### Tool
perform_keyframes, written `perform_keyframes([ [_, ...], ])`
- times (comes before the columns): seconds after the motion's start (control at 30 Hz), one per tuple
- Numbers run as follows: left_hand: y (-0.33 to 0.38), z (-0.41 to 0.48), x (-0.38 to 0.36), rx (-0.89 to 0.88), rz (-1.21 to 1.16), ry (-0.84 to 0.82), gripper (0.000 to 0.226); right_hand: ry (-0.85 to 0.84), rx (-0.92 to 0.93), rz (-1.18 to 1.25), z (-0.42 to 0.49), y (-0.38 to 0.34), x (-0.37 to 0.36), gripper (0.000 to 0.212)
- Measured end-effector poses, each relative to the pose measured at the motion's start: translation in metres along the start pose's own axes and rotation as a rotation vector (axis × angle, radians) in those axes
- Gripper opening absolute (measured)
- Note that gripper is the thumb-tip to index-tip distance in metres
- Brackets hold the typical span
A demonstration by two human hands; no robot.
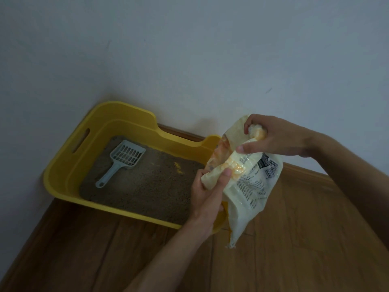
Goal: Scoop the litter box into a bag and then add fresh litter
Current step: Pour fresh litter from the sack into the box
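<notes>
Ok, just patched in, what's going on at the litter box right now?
A person holds a pale printed bag in both hands at the right end of the yellow litter box. The left hand has its grip on a bunched fold lower down, and the right hand grips the twisted top. The grey scoop lies on the litter with no hand on it. A few yellow bits sit on the litter nearby. Nothing is visibly pouring from the bag.
</notes>
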State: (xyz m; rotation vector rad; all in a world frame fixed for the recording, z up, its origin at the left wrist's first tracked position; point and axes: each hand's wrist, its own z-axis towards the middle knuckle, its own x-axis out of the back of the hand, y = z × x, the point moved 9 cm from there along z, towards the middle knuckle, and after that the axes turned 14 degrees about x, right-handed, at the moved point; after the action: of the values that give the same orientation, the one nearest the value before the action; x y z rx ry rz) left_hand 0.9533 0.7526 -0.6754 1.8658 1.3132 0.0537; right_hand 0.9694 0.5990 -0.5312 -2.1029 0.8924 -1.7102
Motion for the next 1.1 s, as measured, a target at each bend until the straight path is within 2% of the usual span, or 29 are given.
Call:
perform_keyframes([
  [0.17,-0.001,0.006,0.002,0.057,-0.063,0.007,0.065,-0.033,-0.043,0.031,0.011,0.007,-0.006,0.063],
  [0.4,-0.004,0.008,0.004,0.079,-0.119,-0.005,0.065,-0.057,-0.012,0.006,0.018,0.004,-0.007,0.058],
  [0.73,-0.005,0.015,0.007,0.109,-0.159,0.013,0.068,-0.086,-0.043,0.036,0.030,0.007,-0.014,0.062],
  [0.87,-0.006,0.015,0.007,0.170,-0.209,0.016,0.076,-0.112,-0.093,0.052,0.033,0.009,-0.019,0.064],
  [1.0,-0.007,0.017,0.007,0.191,-0.227,0.025,0.068,-0.122,-0.146,0.045,0.034,0.011,-0.022,0.069],
  [1.1,-0.008,0.019,0.007,0.188,-0.209,0.040,0.076,-0.113,-0.189,0.040,0.034,0.015,-0.024,0.070],
])
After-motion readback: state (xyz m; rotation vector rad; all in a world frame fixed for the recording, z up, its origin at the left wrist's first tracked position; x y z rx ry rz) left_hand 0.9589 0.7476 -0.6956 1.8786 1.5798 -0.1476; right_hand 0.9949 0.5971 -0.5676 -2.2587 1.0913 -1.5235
